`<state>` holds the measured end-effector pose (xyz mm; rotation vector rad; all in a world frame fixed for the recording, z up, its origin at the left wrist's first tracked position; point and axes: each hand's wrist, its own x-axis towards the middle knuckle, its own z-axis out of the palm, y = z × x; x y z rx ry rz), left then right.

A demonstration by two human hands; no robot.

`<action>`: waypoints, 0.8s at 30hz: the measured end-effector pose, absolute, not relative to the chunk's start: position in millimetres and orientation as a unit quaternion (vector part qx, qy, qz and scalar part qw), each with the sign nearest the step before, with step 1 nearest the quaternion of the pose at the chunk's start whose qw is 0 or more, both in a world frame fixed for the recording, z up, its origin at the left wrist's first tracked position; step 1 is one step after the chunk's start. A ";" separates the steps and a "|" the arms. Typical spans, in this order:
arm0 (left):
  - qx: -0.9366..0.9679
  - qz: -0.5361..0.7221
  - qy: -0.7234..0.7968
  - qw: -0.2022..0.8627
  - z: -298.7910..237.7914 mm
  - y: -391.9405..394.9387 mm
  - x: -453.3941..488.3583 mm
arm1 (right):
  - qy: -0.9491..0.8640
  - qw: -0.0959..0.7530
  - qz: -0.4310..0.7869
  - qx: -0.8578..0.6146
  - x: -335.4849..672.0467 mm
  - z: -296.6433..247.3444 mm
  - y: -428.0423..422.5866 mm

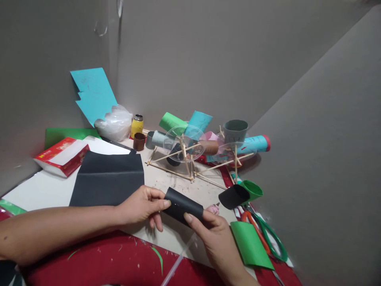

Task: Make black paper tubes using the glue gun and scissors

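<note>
A black paper tube (183,205) is held between my two hands above the pale board (166,234). My left hand (147,205) pinches its left end, thumb on the outer face and the other fingers partly behind. At the right end my right hand (214,234) grips it, with the thumb on the front and fingers at the opening. Just behind the right hand shows a pink tip (213,209), mostly covered. A translucent stick (178,264) lies below the hands. Sheets of black paper (110,180) rest left of the tube.
Stick frames (171,171) with clear discs and coloured paper tubes stand behind. Black (233,196) and green (252,190) tubes, a curved green paper (251,244) and green-handled scissors (272,236) lie right. A red box (62,157), plastic bag (114,123) and yellow bottle (137,126) sit left.
</note>
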<state>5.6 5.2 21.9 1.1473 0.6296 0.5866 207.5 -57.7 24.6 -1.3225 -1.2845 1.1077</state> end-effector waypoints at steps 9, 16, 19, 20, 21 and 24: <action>0.501 0.308 0.308 0.748 27.1 5.2 5.0 | -0.551 0.480 0.424 -0.534 207.2 25.5 -57.0; 0.494 0.272 0.302 0.769 25.0 3.7 5.8 | -0.551 0.467 0.445 -0.530 205.7 31.2 -59.5; 0.494 0.266 0.311 0.767 24.8 3.1 6.5 | -0.541 0.476 0.446 -0.532 204.4 32.8 -58.9; 0.494 0.266 0.313 0.766 25.0 3.2 6.6 | -0.541 0.479 0.439 -0.534 204.3 33.0 -58.4; 0.494 0.266 0.316 0.765 25.3 3.3 6.7 | -0.543 0.481 0.430 -0.537 204.4 33.2 -57.9; 0.490 0.266 0.318 0.767 26.0 4.0 6.4 | -0.558 0.476 0.410 -0.541 205.4 33.5 -56.9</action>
